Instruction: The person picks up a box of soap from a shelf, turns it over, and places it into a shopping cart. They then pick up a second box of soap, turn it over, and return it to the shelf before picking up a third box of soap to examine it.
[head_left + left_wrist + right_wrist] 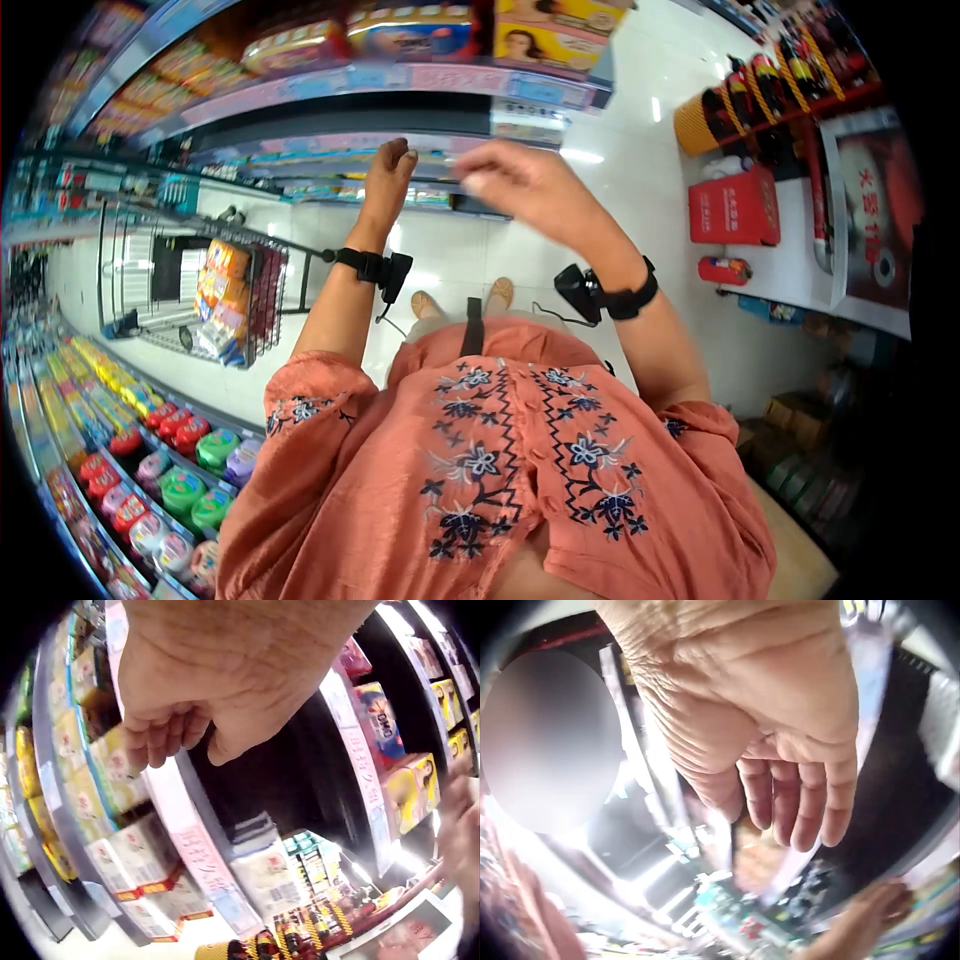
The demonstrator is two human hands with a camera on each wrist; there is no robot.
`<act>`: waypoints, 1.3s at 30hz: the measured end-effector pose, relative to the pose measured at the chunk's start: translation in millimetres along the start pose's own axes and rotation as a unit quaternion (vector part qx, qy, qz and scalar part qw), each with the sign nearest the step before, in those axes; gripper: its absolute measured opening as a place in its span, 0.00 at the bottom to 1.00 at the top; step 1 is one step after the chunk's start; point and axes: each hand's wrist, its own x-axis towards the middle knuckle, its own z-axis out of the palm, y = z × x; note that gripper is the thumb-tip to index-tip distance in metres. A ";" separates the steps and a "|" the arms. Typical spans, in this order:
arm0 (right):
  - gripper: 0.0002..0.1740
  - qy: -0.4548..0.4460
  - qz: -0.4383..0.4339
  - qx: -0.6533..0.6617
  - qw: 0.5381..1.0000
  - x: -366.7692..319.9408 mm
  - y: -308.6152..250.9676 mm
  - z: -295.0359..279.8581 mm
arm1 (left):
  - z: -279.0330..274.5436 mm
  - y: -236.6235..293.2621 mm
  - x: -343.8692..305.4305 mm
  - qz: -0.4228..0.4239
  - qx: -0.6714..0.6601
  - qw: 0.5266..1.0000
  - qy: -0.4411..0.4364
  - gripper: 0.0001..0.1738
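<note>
1. Shelf (pixel 455 80): long straight tiers, dark recesses, smooth pink/white label strips; loc. directly ahead of both hands.
2. Upper tier: glossy yellow ctns (pixel 555 45), rectangular, at R end. Another tier: white boxy pkgs (pixel 135 851) w/ red bands, stacked.
3. L hand (pixel 388 185): fingers loosely curled, slightly bent down; holds nothing. Near shelf front; contact can't be told.
4. R hand (pixel 530 190): fingers relaxed, slightly bent, thumb apart; holds nothing. Blurred in head view.
5. Hands: apart, near each other.
6. Cart (pixel 268 300): wire mesh, L side; carries shiny orange packs (pixel 222 290).
7. Floor (pixel 430 240): glossy, pale.
</note>
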 end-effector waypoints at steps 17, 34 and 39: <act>0.30 -0.373 -0.123 -0.139 0.909 80.5 -47.3 206.6 | -282.5 -103.1 -110.1 -0.035 0.166 0.947 0.272 0.24; 0.27 -0.185 0.176 -0.061 0.965 117.9 8.2 222.1 | -475.9 -152.2 -243.6 -0.458 0.378 0.741 0.314 0.38; 0.27 -0.190 0.177 -0.045 0.965 121.7 14.1 228.4 | -478.3 -164.5 -239.7 -0.453 0.405 0.728 0.318 0.37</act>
